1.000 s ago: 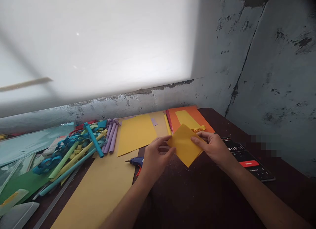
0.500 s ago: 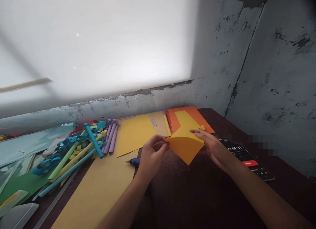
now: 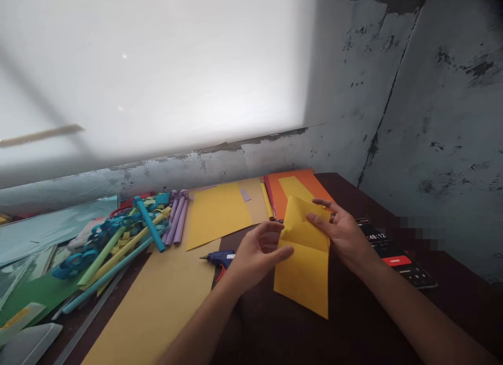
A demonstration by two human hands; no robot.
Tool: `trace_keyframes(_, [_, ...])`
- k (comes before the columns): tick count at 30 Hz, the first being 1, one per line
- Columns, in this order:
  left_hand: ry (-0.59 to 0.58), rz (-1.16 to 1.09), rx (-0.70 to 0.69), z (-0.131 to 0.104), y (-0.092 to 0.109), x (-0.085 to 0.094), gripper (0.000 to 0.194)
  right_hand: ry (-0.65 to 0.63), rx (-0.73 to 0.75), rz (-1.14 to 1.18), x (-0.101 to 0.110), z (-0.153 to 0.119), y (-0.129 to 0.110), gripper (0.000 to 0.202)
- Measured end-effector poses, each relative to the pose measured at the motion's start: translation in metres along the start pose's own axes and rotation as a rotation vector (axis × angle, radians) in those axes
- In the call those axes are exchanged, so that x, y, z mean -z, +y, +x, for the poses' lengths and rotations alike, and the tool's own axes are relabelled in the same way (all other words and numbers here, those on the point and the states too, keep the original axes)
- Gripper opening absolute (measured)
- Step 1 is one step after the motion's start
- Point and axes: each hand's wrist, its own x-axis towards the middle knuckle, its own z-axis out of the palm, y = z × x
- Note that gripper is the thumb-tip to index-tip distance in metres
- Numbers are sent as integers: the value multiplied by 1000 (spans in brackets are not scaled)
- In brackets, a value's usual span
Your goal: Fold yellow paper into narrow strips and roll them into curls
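Note:
A yellow sheet of paper (image 3: 302, 270) with a crease across it is held up over the dark table. My right hand (image 3: 340, 231) pinches its upper right part, thumb in front and fingers behind. At the paper's left edge, my left hand (image 3: 255, 257) has its thumb and fingers apart, the thumb tip overlapping the sheet; whether it touches I cannot tell. A blue glue gun (image 3: 220, 258) lies beside my left wrist, partly hidden by it.
Brown card (image 3: 157, 297) lies left, with another yellow sheet (image 3: 218, 213) on it. Purple paper rolls (image 3: 178, 221) and a heap of coloured strips (image 3: 106, 234) lie farther left. Orange paper (image 3: 314, 184) is behind my hands. A phone (image 3: 401, 260) lies to the right.
The yellow paper has turned and opened out, now hanging lower with its crease showing. My left hand has loosened its pinch and spread its fingers; my right hand still grips the sheet.

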Motion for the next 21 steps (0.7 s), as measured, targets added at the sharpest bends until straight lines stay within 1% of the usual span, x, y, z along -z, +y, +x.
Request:
trace_keyframes(2, [-15, 61, -41, -4, 2, -11, 62, -14, 25, 19, -5, -4, 3, 72])
trace_keyframes(5, [-40, 109, -55, -11, 6, -27, 91, -65, 60, 34, -14, -12, 7, 63])
trace_keyframes(6, [-35, 116, -50, -13, 7, -32, 95, -95, 65, 27, -16, -15, 8, 61])
trace_keyframes(9, [-31, 115, -64, -16, 9, -36, 86, -188, 74, 5, -19, -21, 9, 60])
trace_keyframes(12, [-20, 22, -46, -14, 6, -31, 74, -222, 81, 13, -18, -22, 7, 59])
trace_keyframes(14, [-30, -105, -31, -10, 5, -26, 61, -178, 67, 24, -17, -19, 5, 59])
trace_keyframes(15, [-26, -177, -26, -8, 5, -23, 58, -136, 57, 31, -16, -17, 3, 60])
trace_keyframes(17, [13, -354, 5, -5, 8, -18, 58, -43, 36, 49, -13, -13, 0, 58])
trace_keyframes(19, [55, -545, 85, -3, 14, -13, 57, 19, 17, 78, -9, -9, -3, 53])
trace_keyframes(21, [103, -665, 194, -4, 19, -7, 56, -3, -11, 96, -5, -6, -5, 46])
